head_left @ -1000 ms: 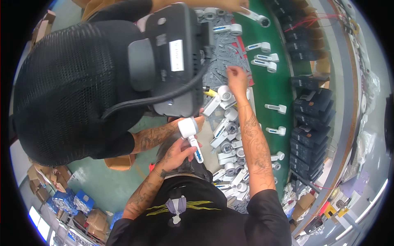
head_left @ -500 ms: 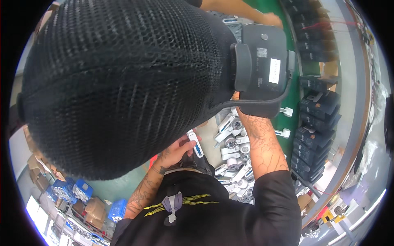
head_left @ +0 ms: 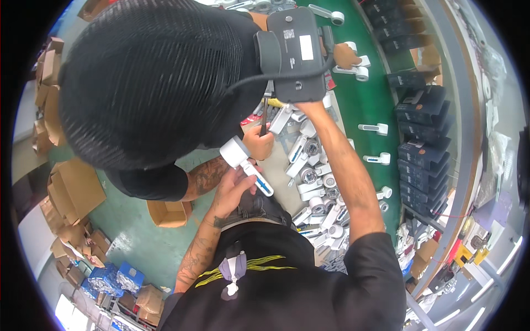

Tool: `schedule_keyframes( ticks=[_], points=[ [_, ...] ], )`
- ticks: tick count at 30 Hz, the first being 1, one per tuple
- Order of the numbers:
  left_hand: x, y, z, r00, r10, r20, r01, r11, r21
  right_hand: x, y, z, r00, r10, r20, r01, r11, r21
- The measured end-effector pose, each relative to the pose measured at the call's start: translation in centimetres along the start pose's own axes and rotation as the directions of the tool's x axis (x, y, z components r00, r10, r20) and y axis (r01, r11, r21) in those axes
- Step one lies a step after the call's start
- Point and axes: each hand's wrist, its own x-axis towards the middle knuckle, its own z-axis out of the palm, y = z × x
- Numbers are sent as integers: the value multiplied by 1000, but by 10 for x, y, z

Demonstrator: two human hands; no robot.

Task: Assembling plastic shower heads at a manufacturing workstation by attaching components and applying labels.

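My left hand (head_left: 234, 188) is closed round the handle of a white handheld shower head (head_left: 257, 180), which has a blue strip along its grip. Its round head points up and left, close to a co-worker's hand (head_left: 259, 142) that grips a dark screwdriver-like tool (head_left: 264, 117). My right arm stretches far forward over a heap of white shower heads (head_left: 310, 175). Only the wrist end of my right hand (head_left: 309, 107) shows. Its fingers are hidden behind the black device (head_left: 298, 49) on the co-worker's head.
The co-worker's black mesh cap (head_left: 149, 83) fills the upper left. Another hand (head_left: 346, 56) touches white parts on the green surface (head_left: 361, 105), where single shower heads (head_left: 375, 129) lie. Black boxes (head_left: 422, 149) stand stacked at the right. An open carton (head_left: 168, 212) sits on the floor at left.
The co-worker's head has moved up and left, uncovering my held shower head's round end and their hand with the tool. My right arm reaches further forward. A hand now touches white parts.
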Motion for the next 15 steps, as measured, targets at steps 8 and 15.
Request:
schedule_keyframes(
  ticks=[8,15],
  points=[
    [-11,-1,23,993,78,91,-80,997,19,-221,-124,-39,978,135,161,-187,910,370],
    [-31,-13,51,986,72,149,-79,996,41,-283,-128,-19,986,-49,-159,73,986,148]
  ],
)
